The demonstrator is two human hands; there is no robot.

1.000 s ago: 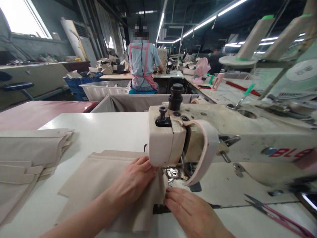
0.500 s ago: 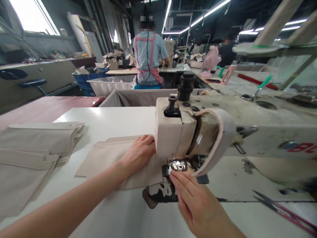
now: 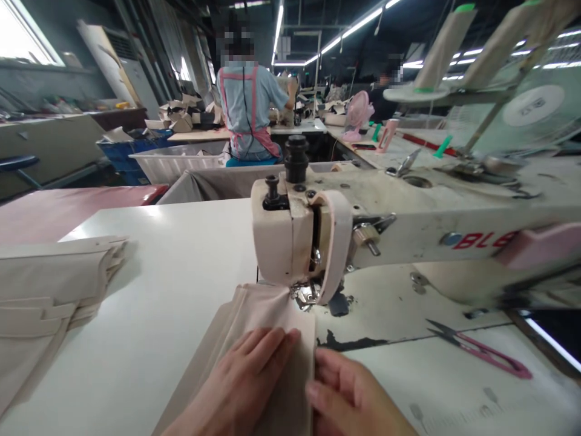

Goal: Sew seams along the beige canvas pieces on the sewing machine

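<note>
A beige fabric piece (image 3: 297, 357) lies on the table, its far end at the presser foot (image 3: 306, 295) of the sewing machine (image 3: 281, 236). My left hand (image 3: 247, 378) rests flat on top of the fabric, fingers stretched toward the machine. Along the fabric's right edge is my right hand (image 3: 351, 393), with the thumb on the edge and the fingers curled beside it, gripping it. The needle itself is too small to make out.
A stack of beige fabric pieces (image 3: 54, 290) lies at the left. Thread snips (image 3: 483, 351) with pink handles are on the right. Behind the machine stands a grey-lined bin (image 3: 200, 184); farther off a co-worker (image 3: 249, 103) sits facing away. Thread cones (image 3: 442, 51) stand upper right.
The fabric has been turned so its long side runs toward me. Both hands have drawn back from the machine head; the right has gone from the presser foot to the fabric's edge. The view has shifted right.
</note>
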